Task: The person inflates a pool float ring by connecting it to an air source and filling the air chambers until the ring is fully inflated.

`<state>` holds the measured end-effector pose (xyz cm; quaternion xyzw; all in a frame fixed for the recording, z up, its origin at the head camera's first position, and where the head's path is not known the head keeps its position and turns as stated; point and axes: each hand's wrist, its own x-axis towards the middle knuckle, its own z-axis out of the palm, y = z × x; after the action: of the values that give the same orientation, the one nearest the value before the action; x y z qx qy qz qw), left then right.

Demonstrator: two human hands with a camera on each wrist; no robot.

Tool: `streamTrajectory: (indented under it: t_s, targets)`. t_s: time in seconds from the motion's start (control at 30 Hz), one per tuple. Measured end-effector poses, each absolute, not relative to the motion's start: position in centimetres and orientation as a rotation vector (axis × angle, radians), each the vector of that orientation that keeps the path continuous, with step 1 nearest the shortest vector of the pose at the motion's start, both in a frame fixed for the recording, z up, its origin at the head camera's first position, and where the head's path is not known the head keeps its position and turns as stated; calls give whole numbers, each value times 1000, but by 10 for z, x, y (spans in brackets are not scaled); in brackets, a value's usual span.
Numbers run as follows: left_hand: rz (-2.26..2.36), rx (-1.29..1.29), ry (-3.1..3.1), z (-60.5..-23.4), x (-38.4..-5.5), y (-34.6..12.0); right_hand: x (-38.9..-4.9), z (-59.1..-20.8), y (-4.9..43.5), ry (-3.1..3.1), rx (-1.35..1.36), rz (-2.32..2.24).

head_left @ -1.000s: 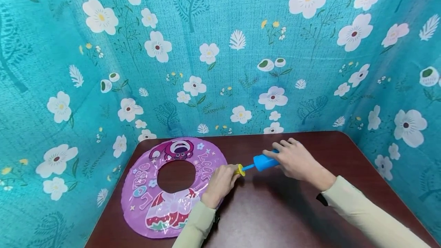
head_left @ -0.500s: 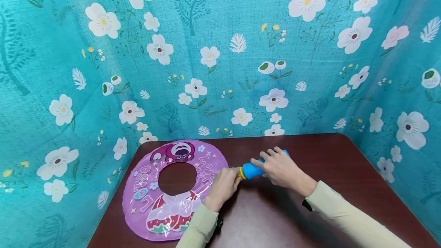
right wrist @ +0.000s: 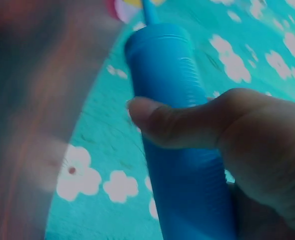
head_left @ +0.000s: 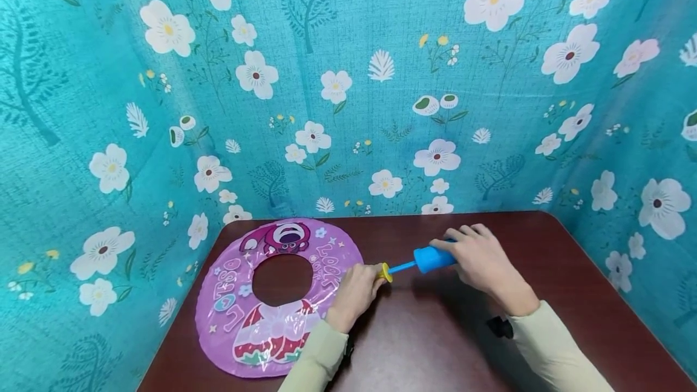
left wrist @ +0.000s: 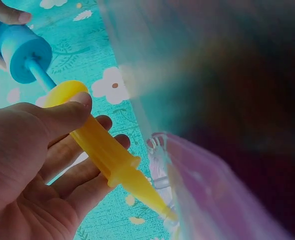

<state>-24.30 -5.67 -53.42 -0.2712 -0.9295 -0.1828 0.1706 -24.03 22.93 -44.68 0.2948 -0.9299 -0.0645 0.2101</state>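
A blue hand pump [head_left: 430, 258] with a yellow nozzle end [left wrist: 100, 150] spans my two hands. My left hand [head_left: 355, 295] pinches the yellow end between thumb and fingers. In the left wrist view the nozzle tip meets the clear valve [left wrist: 162, 182] of a purple swim ring [head_left: 218, 283]. My right hand [head_left: 484, 259] grips the blue barrel [right wrist: 172, 130], thumb laid across it. A length of thin blue rod [head_left: 402, 267] shows between barrel and yellow end. The ring, printed with a pink bear and strawberries, lies on the table under my left forearm.
The dark red-brown table [head_left: 435, 343] has a rounded far right corner. A teal curtain [head_left: 348, 138] with white flowers hangs right behind the table and along both sides.
Half a second ago the barrel was pushed in against the yellow end. My right hand has since drawn it back to the right, baring the rod again. My left hand stays at the nozzle.
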Motion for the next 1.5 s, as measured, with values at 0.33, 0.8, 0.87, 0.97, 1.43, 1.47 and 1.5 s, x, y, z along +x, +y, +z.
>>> streamTrajectory:
  t_s: [0.33, 0.8, 0.87, 0.97, 1.43, 1.47, 1.5]
  targets:
    - [-355, -775, -2583, -535, -239, -51, -229, -453, 215, -2590, 762, -178]
    - [-336, -750, -2573, -535, -243, -57, -233, -461, 202, -2636, 731, -110]
    - [-353, -743, -2575, -534, -244, -58, -232, -452, 213, -2646, 699, -74]
    - [-378, -746, -2583, -532, -244, -59, -232, -446, 226, -2637, 669, -47]
    - [-266, -796, -2576, -536, -247, -65, -237, -493, 174, -2470, 806, -165]
    - [-287, -800, -2575, -535, -248, -65, -237, -494, 173, -2459, 816, -163]
    - [-313, -802, -2574, -535, -249, -65, -238, -493, 172, -2458, 822, -159]
